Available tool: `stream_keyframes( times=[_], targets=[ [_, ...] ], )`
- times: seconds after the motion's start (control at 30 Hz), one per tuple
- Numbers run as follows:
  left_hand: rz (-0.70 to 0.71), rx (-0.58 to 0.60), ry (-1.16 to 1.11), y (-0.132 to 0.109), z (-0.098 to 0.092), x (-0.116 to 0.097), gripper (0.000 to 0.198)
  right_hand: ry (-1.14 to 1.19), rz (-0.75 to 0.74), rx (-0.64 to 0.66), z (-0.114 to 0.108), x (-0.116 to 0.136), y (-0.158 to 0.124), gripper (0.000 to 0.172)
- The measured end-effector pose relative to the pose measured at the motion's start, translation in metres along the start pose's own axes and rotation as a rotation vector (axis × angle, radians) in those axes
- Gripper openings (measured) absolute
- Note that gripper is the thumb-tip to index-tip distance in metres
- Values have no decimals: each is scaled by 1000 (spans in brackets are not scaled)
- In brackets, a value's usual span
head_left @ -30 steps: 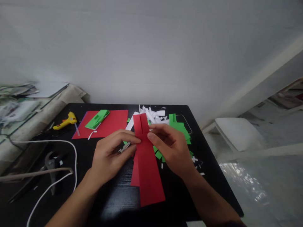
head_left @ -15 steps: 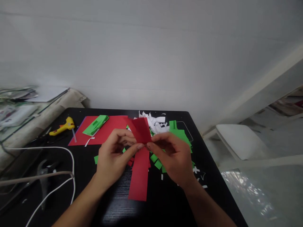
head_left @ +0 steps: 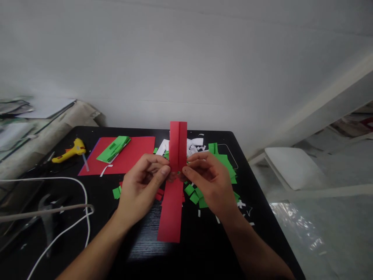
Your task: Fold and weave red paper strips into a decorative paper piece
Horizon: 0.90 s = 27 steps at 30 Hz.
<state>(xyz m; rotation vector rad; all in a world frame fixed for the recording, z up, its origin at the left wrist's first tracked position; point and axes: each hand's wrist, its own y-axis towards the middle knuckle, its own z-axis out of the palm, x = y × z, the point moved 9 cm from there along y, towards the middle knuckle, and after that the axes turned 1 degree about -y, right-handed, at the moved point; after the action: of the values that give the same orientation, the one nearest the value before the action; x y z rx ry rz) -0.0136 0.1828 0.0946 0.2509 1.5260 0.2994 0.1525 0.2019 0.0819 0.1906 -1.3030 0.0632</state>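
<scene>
Between my two hands stands a narrow red paper strip (head_left: 178, 144), upright and with a crease running down its length. My left hand (head_left: 145, 181) pinches its lower left edge between thumb and fingers. On the lower right edge, my right hand (head_left: 208, 181) does the same. Below the hands, a longer flat red paper strip (head_left: 170, 216) lies on the black table. Small red paper pieces show partly behind my left hand, and green paper pieces (head_left: 223, 165) are spread beside and behind my right hand.
At the left, a yellow glue gun (head_left: 70, 151) lies near a red paper sheet (head_left: 136, 153) bearing folded green paper (head_left: 114, 149). White scraps (head_left: 195, 146) pile up at the back. Pliers (head_left: 48, 217) and a white cable (head_left: 86, 194) lie front left. A white stool (head_left: 291, 167) stands right.
The held red paper has gone from tilted and folded over to upright and lengthwise, its crease now facing me. My hands have moved slightly apart at its lower end.
</scene>
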Motion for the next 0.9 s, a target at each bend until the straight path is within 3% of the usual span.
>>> stream_keyframes(
  times=[0.3, 0.57, 0.77, 0.9],
  targets=[
    [152, 29, 83, -3, -3, -10, 37, 1, -8, 30, 1, 4, 0, 6],
    [291, 20, 384, -4, -5, -23, 18, -61, -4, 76, 5, 5, -4, 13],
    [306, -5, 350, -2, -6, -29, 17, -274, -260, 15, 3, 26, -6, 12],
    [248, 43, 291, -3, -2, -23, 16, -215, -220, 59, 6, 22, -6, 8]
  ],
)
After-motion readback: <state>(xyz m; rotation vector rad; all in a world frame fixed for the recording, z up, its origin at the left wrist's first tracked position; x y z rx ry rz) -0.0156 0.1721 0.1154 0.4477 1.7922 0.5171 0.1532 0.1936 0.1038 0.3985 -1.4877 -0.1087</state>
